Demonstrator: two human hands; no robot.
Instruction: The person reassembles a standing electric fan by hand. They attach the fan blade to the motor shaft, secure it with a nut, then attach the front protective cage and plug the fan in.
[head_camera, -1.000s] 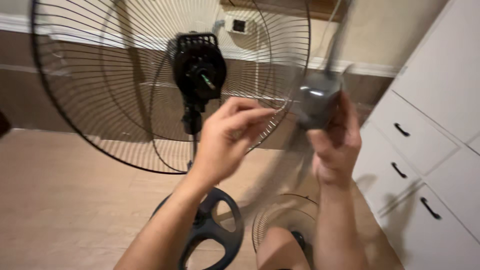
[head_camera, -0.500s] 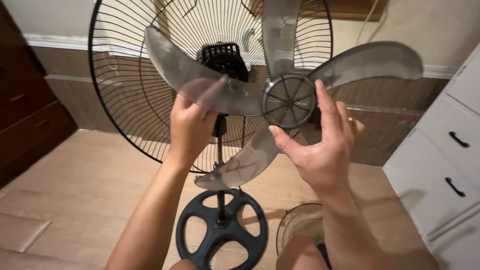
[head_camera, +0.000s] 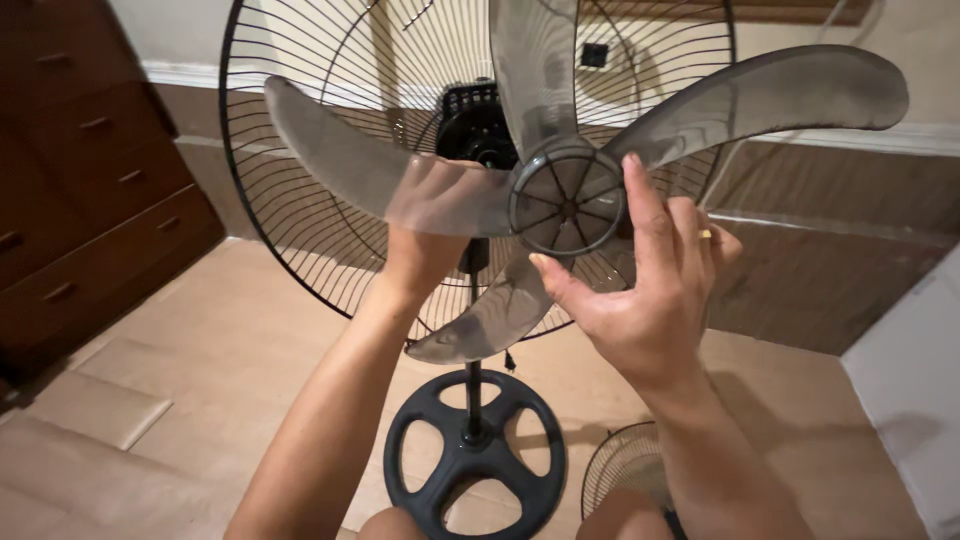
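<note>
The wooden floor (head_camera: 200, 370) ran under everything, with a dark chest of drawers (head_camera: 80, 190) at the far left and a white cabinet (head_camera: 910, 390) at the near right. On the floor stood a pedestal fan: its round wire rear guard (head_camera: 300, 230) faced the person, the black motor housing (head_camera: 470, 125) sat at the guard's centre, and the round black base (head_camera: 475, 460) lay below. A second wire guard (head_camera: 625, 470) lay on the floor just right of the base.

Half a second before, the translucent grey blade set (head_camera: 570, 200) had hung right of the motor; by now it had drawn closer, its hub overlapping the motor's right edge, which suggested it was being lined up with the motor.

The left hand (head_camera: 425, 240) sat behind the left-hand blade, its fingers closed on that blade. The right hand (head_camera: 650, 290) cupped the hub from the near right, fingers spread wide, the tips resting on the hub's rim.
</note>
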